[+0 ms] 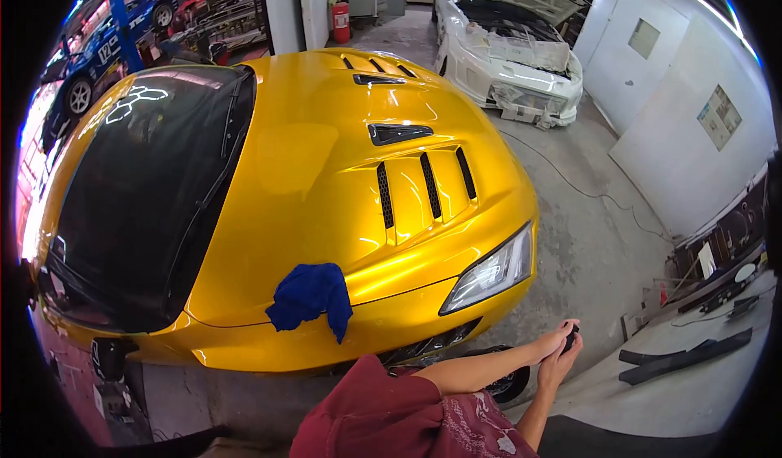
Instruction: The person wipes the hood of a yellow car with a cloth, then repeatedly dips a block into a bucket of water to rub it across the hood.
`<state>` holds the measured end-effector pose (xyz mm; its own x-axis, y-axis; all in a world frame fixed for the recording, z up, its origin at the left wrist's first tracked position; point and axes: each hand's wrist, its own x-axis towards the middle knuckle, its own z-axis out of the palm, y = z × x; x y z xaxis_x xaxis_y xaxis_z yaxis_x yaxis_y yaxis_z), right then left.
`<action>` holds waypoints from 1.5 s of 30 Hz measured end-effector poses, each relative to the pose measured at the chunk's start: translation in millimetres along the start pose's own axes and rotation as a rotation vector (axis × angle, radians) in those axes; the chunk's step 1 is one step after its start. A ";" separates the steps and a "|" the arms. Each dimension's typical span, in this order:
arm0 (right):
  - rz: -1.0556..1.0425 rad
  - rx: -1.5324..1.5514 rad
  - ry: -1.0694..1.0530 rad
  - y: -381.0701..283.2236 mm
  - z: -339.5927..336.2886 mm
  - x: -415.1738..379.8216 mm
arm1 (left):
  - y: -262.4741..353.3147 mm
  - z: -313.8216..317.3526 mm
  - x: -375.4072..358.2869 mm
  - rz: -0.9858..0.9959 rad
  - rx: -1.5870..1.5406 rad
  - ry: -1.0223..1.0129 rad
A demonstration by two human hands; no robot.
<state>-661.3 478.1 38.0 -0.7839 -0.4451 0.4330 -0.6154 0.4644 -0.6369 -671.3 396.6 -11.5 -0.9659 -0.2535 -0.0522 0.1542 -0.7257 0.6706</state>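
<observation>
My left hand (554, 341) and my right hand (559, 362) are together at the lower right, beside the front corner of a yellow car (301, 149). Between them is a small black object (571, 339), mostly covered by the fingers and too small to name. Both hands are closed around it. A dark blue cloth (311, 297) lies crumpled over the near edge of the car's bonnet. The clear headlight (493, 271) is the part of the car nearest to my hands.
A white car (521, 51) with its bonnet raised stands behind. A cable (570, 183) runs across the floor. Black strips (684, 359) lie on a pale surface at the right. A red fire extinguisher (340, 20) and a blue car (110, 59) are farther back.
</observation>
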 end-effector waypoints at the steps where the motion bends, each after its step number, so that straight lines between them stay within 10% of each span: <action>1: -0.013 -0.032 -0.031 -3.8 -5.2 1.3 | 10.7 7.0 -7.0 -0.022 0.042 0.043; 11: -0.206 -0.253 -0.133 16.4 -20.4 1.6 | 13.5 3.2 -2.2 0.086 0.541 0.197; 32: 0.102 -0.004 -0.228 23.7 5.8 -26.8 | -30.6 -32.4 -44.8 0.215 0.653 0.492; 38: 0.176 0.001 -0.273 56.3 9.6 -27.2 | -53.8 -42.7 -43.6 -0.119 0.359 0.461; 42: 0.399 0.055 -0.345 108.5 33.2 -33.9 | -92.5 -77.4 -22.0 -0.374 0.716 0.485; 45: 0.550 0.073 -0.350 172.2 61.1 -44.7 | -182.3 -128.7 -2.3 -0.257 0.686 0.509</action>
<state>-727.3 531.2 -130.0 -0.9021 -0.3856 -0.1938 -0.1151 0.6478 -0.7530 -670.4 447.2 -228.9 -0.7190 -0.5077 -0.4747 -0.3702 -0.2983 0.8798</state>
